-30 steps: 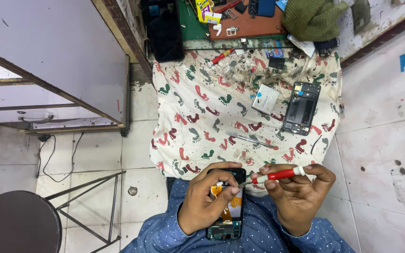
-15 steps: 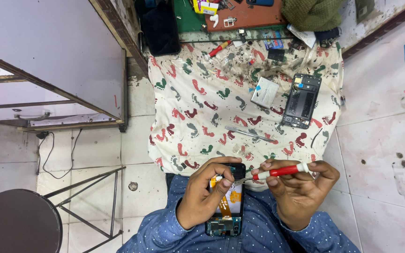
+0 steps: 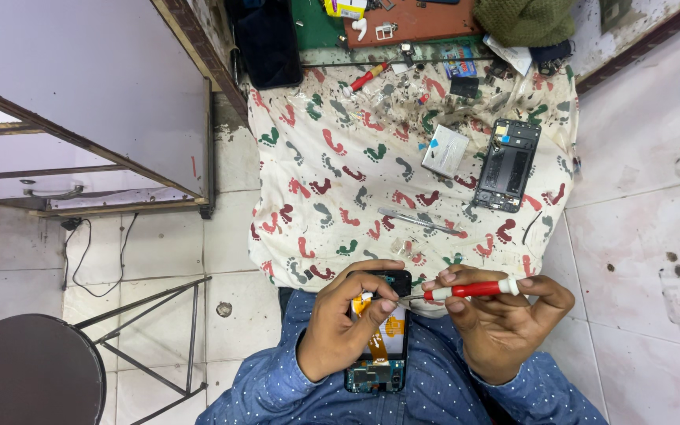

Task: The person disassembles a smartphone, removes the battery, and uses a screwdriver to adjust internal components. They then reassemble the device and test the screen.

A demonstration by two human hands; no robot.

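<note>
Down at the bottom of the view, the left hand [image 3: 340, 330] is wrapped around an opened phone [image 3: 379, 334], fingers curled over its left edge and thumb across the top, holding it against the lap in the blue dotted shirt [image 3: 277, 393]. The phone's back is off, so the shell works as an open tray: inside it an orange flex ribbon [image 3: 383, 334] runs down the middle and a green circuit board [image 3: 375, 376] sits at the near end. Its long axis runs straight away from the person, top end toward the cloth. The right hand [image 3: 505, 319] is closed on a red-handled screwdriver [image 3: 470, 290], pinched between fingertips and thumb; the tool lies almost level, long axis left to right, white cap to the right and thin metal tip pointing left, right at the phone's upper edge beside the left thumb. Whether the tip actually touches the phone, I cannot tell. Beyond the hands, a footprint-patterned cloth [image 3: 340, 181] covers the table, and on it lies a second phone frame [image 3: 508, 165], open face up, long axis also pointing away, with a small white part [image 3: 445, 150] just beside it and tweezers [image 3: 415, 219] nearer the middle. Another red-handled tool [image 3: 367, 77] rests at the cloth's far edge. A round stool [image 3: 25, 370] stands on the tiled floor at left.
</note>
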